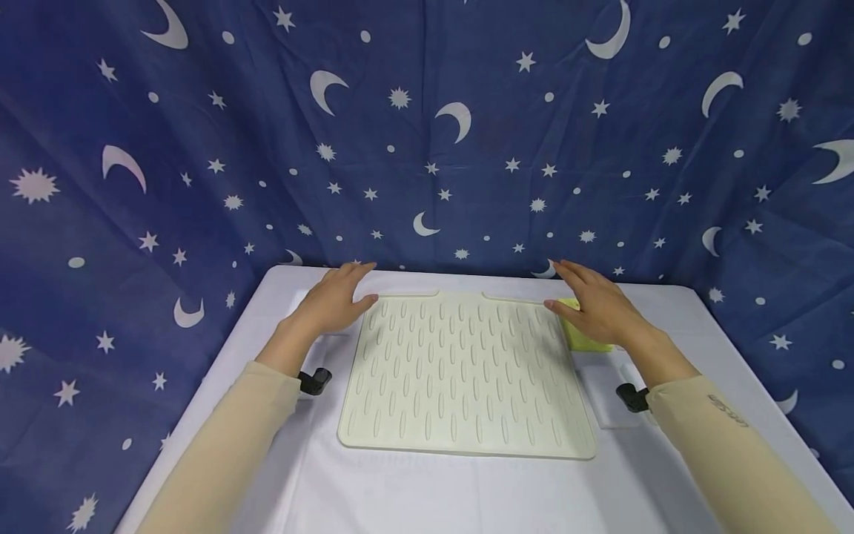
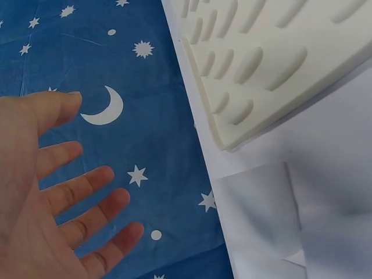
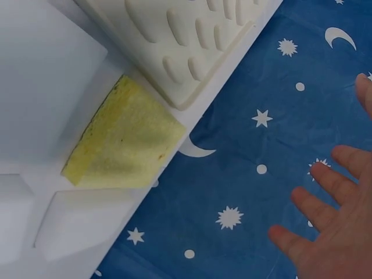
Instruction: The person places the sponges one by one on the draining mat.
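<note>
A cream mat [image 1: 467, 371] with rows of raised oval ridges lies flat on the white-covered table. Beside its far left corner hovers my left hand [image 1: 336, 300], fingers extended and thumb apart, holding nothing; the left wrist view shows the same spread hand [image 2: 70, 203]. My right hand [image 1: 597, 304] is held at the far right corner, also holding nothing, with its fingers [image 3: 334, 157] spread in the right wrist view. Below the right hand lies a yellow sponge [image 3: 128, 139], partly hidden by that hand in the head view. Whether either hand touches the mat, I cannot tell.
White flat pieces lie on the table, one near the mat's left corner [image 2: 258, 209] and others around the sponge, including one near it [image 3: 84, 224]. A dark blue curtain [image 1: 387, 119] with moons and stars hangs behind the table's far edge and along its sides.
</note>
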A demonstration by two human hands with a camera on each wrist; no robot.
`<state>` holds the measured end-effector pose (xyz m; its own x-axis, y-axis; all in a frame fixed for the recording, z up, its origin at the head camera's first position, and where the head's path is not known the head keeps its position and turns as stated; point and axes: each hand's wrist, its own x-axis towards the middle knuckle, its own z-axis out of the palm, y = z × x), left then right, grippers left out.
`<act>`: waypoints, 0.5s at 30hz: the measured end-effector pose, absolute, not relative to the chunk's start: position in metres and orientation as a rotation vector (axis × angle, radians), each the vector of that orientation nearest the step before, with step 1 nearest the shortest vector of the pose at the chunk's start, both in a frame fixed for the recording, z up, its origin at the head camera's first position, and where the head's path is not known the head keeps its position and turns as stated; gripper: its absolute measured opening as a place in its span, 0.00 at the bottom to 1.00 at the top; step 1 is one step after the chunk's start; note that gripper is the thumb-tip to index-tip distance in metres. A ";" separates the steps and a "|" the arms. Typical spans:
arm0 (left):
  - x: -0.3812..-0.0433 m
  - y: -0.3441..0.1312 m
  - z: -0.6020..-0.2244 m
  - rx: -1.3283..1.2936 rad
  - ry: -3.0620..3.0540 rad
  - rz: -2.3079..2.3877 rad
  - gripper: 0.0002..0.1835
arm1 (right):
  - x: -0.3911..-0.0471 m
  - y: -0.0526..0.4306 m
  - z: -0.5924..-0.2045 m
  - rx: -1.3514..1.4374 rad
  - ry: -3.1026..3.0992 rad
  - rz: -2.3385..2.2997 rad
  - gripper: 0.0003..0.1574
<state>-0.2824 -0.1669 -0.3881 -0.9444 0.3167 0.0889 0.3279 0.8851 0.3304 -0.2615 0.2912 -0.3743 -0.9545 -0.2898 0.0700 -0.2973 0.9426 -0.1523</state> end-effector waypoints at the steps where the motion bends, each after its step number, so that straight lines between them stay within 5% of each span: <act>1: -0.282 -0.167 -0.389 -0.516 -3.017 -0.548 0.36 | -0.261 0.292 -0.374 0.461 -3.051 0.250 0.51; 15: -0.271 -0.170 -0.404 -0.509 -3.011 -0.660 0.33 | -0.252 0.297 -0.377 0.466 -3.055 0.265 0.52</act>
